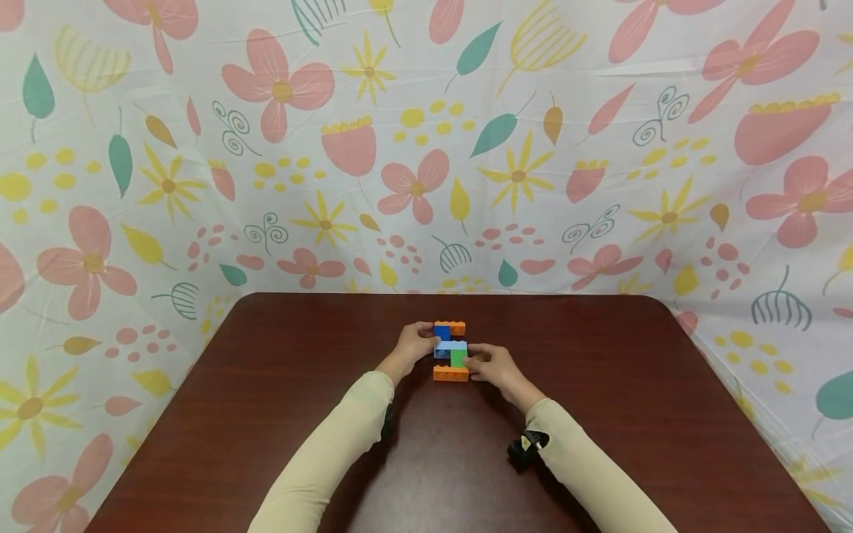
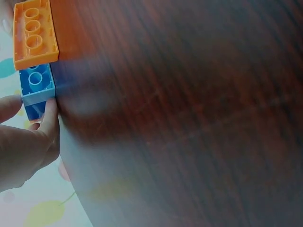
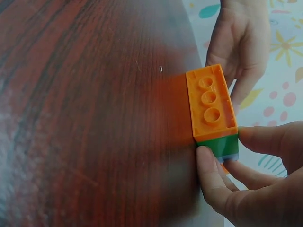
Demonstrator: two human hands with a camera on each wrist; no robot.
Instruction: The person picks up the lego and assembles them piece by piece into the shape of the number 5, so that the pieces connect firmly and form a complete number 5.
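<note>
Stacked toy building bricks lie on the table with their open undersides toward me. The nearest is an orange brick, followed by a green brick, a light blue brick, a dark blue brick and a far orange brick. From the left, my left hand pinches the stack at the blue bricks; its wrist view shows fingers on either side of the light blue brick. On the right, my right hand grips the green brick between thumb and fingers, below the orange brick.
The dark brown table has a glossy wood grain. Behind it hangs a white cloth printed with flowers and leaves. A black wrist camera sits at my right sleeve.
</note>
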